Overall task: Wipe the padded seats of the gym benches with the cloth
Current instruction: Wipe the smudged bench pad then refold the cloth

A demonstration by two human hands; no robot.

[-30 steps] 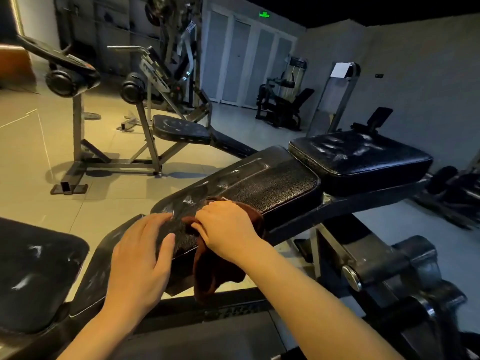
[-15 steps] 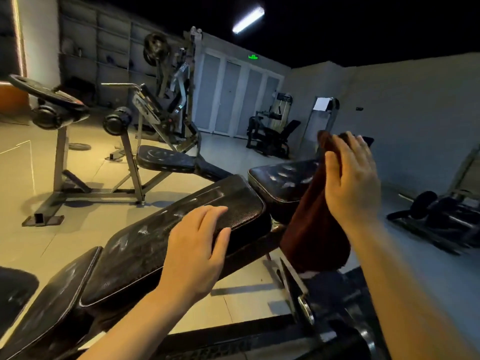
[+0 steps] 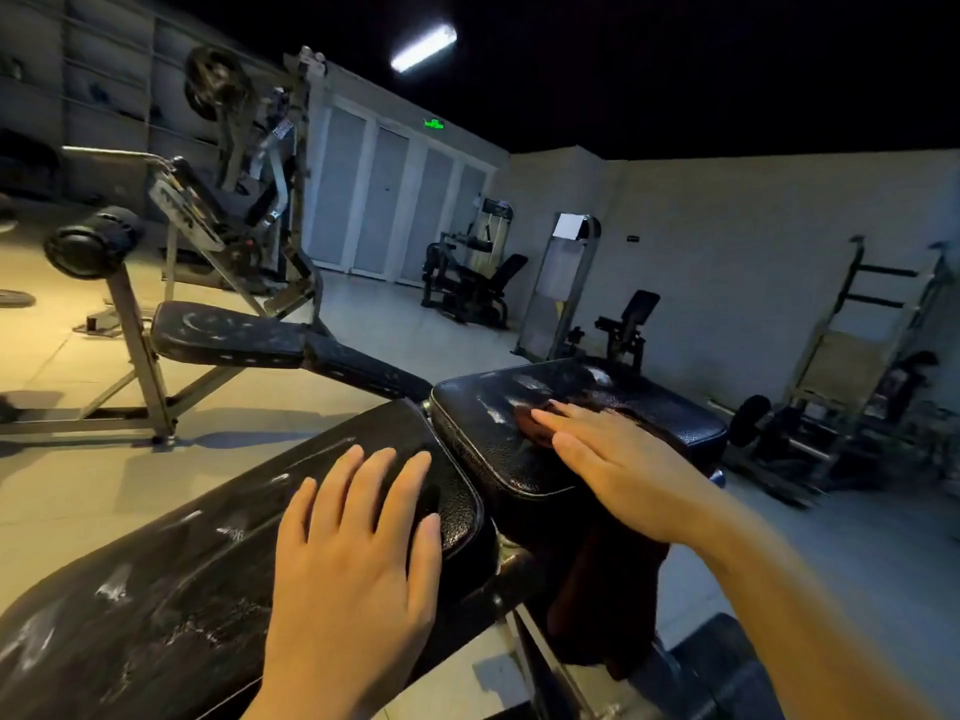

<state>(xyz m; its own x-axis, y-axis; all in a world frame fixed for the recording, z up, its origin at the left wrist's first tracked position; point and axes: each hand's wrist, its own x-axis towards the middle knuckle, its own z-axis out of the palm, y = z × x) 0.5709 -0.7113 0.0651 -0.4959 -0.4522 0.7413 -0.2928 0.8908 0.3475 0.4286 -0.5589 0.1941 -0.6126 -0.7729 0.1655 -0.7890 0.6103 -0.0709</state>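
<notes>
- We press our right hand (image 3: 618, 459), fingers straight, on the cloth (image 3: 535, 426) atop the seat (image 3: 649, 407).
- Left hand (image 3: 358, 553) lies spread flat on the backrest (image 3: 171, 589).

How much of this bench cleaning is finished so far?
Nothing looks finished. The long black padded backrest under the left hand shows whitish smears. In hand: the right hand presses the dark red cloth on the square black seat pad. Left: the streaked far bench.

A ceiling tube light (image 3: 423, 47) glows over pale floor tiles (image 3: 62, 491), grey walls (image 3: 753, 241) and white double doors (image 3: 387, 200).
</notes>
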